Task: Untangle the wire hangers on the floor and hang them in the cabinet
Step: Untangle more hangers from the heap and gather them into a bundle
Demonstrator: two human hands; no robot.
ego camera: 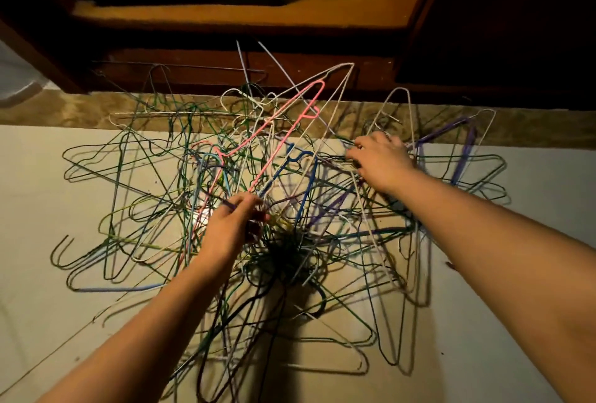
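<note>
The hangers (283,254) are heaped on the floor (32,177), beneath both grips. The left grip (230,225) is placed nearer, the right grip (382,161) farther off and rightward. The cabinet (322,73) is set beyond both grips, behind the heap.

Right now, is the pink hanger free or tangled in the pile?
Tangled: other wires cross the pink hanger, which lies within the pile.

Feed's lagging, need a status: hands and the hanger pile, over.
Left hand grips wires at pile centre. Right hand down among wires at right, grip unclear. Hangers one tangled heap on floor. Pink hanger lies across the heap's top.
</note>
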